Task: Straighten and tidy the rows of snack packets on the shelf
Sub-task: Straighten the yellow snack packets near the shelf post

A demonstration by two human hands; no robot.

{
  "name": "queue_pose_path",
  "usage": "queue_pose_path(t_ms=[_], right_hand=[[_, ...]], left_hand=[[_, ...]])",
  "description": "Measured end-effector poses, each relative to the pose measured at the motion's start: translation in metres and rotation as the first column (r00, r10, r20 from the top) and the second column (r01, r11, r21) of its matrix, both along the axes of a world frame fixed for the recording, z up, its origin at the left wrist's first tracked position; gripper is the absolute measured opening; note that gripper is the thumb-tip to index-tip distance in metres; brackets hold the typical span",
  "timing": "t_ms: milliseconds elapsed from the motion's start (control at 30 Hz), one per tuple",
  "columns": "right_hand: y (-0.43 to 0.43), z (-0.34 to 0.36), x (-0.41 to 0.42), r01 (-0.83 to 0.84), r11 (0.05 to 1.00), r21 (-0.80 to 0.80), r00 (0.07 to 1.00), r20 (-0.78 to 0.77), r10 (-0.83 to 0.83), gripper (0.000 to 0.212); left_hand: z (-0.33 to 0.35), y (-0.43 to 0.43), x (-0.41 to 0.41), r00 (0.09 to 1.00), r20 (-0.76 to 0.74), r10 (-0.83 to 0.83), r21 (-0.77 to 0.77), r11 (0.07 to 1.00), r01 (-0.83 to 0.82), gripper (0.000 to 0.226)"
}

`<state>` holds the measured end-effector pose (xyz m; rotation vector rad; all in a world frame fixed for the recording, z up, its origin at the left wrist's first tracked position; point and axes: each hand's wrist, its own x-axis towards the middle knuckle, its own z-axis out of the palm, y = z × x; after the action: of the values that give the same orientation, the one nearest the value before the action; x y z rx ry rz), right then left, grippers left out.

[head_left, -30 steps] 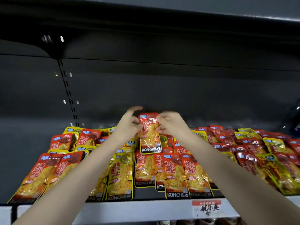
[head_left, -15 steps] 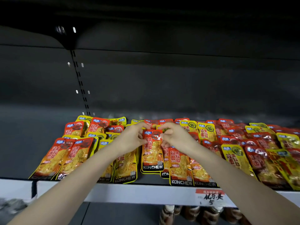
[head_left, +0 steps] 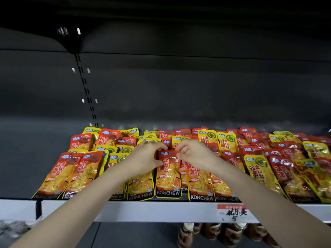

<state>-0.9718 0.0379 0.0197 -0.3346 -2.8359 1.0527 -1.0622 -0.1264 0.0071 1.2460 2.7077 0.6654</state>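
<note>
Lowered from mid-air a second ago, the orange snack packet (head_left: 168, 176) now lies in the near middle row of the shelf (head_left: 143, 210). Both the left hand (head_left: 145, 157) and right hand (head_left: 194, 154) pinch its top corners. Left rows look fairly straight; the jumbled packets (head_left: 295, 169) at the right likely remain to tidy

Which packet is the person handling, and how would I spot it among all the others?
Find the white shelf edge and its handwritten price tag; look left of the tag along the front row. The red and orange foil snack packet lies there, KONCHEW along its bottom. It alone has its top corners pinched by the left hand and right hand.
</note>
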Motion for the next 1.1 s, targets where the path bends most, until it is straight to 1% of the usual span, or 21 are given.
queue_pose_path(t_ms=[100, 233, 333, 433, 500, 533, 633, 733, 800, 867, 1000, 1100], right_hand=[[-0.003, 0.001, 0.0, -0.013, 0.999, 0.036, 1.0, -0.011, 0.014, 0.011], [-0.004, 0.002, 0.0, -0.046, 0.993, 0.104, 0.999, -0.009, 0.047, 0.012], [-0.005, 0.002, -0.001, -0.029, 0.992, 0.123, 0.999, -0.023, 0.032, 0.013], [-0.009, 0.006, -0.006, 0.028, 0.983, 0.179, 0.996, -0.09, -0.012, 0.017], [-0.015, 0.01, -0.01, 0.032, 0.984, 0.174, 0.992, -0.128, -0.01, 0.019], [-0.019, 0.013, -0.012, 0.02, 0.987, 0.156, 0.99, -0.141, 0.002, 0.018], [-0.035, 0.015, -0.019, -0.042, 0.993, 0.107, 0.986, -0.155, 0.059, 0.015], [-0.051, 0.012, -0.023, -0.117, 0.988, 0.106, 0.983, -0.131, 0.13, 0.014], [-0.058, 0.008, -0.027, -0.146, 0.981, 0.125, 0.984, -0.089, 0.157, 0.02], [-0.063, 0.006, -0.03, -0.151, 0.979, 0.136, 0.986, -0.049, 0.159, 0.026], [-0.065, 0.005, -0.033, -0.143, 0.984, 0.102, 0.99, 0.007, 0.143, 0.027], [-0.063, 0.003, -0.032, -0.114, 0.991, 0.067, 0.993, 0.006, 0.114, 0.02]], left_hand=[[0.002, -0.003, 0.002, 0.999, -0.028, -0.031, -0.045, 0.999, 0.03, 0.045], [0.003, -0.006, 0.004, 0.997, -0.033, -0.069, -0.053, 0.996, 0.067, 0.041], [0.005, -0.008, 0.001, 0.997, -0.005, -0.074, 0.026, 0.997, 0.074, 0.041], [0.013, -0.017, -0.009, 1.0, -0.003, -0.011, 0.154, 0.988, 0.011, 0.036], [0.019, -0.026, -0.018, 0.999, 0.004, 0.043, 0.176, 0.983, -0.043, 0.032], [0.022, -0.031, -0.024, 0.998, 0.025, 0.063, 0.165, 0.984, -0.067, 0.031], [0.027, -0.044, -0.033, 0.992, 0.095, 0.085, 0.056, 0.994, -0.09, 0.028], [0.024, -0.05, -0.033, 0.989, 0.137, 0.062, -0.013, 0.998, -0.06, 0.024], [0.022, -0.051, -0.032, 0.991, 0.123, 0.054, -0.038, 0.998, -0.05, 0.022], [0.018, -0.05, -0.032, 0.994, 0.096, 0.05, -0.053, 0.998, -0.045, 0.025], [0.014, -0.046, -0.027, 1.0, 0.027, 0.014, -0.014, 1.0, -0.014, 0.027], [0.011, -0.041, -0.021, 1.0, 0.009, -0.007, 0.059, 0.998, 0.006, 0.027]])
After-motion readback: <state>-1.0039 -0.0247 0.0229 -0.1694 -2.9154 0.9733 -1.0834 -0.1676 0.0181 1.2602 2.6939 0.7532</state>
